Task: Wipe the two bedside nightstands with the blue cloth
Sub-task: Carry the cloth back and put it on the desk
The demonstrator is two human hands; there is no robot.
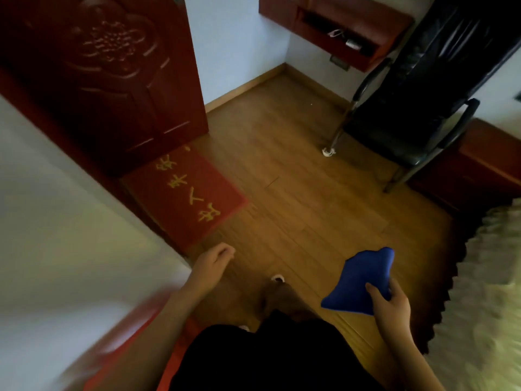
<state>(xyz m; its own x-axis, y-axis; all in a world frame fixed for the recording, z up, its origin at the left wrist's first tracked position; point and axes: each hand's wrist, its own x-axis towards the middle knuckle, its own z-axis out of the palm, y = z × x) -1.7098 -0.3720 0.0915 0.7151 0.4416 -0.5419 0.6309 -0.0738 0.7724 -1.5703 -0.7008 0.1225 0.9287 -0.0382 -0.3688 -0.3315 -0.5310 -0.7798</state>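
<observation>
Right hand (390,303) pinches blue cloth (359,280) over open floor (296,179).

Home bedroom, bed edge (485,277), wooden nightstand (473,167), carved red door (107,80), doormat (183,193)

The person is seen from above. Both forearms are bare, with no sleeve, watch or band visible on either. The left hand (215,256) and right hand (390,303) are ungloved, and no ring can be made out. A black garment (270,359) covers the torso and upper legs at the bottom centre of the frame. An orange-red strip (176,354) runs along its left edge; whether this strip is clothing cannot be determined. One light-coloured toe tip (277,278) is visible below.
</observation>
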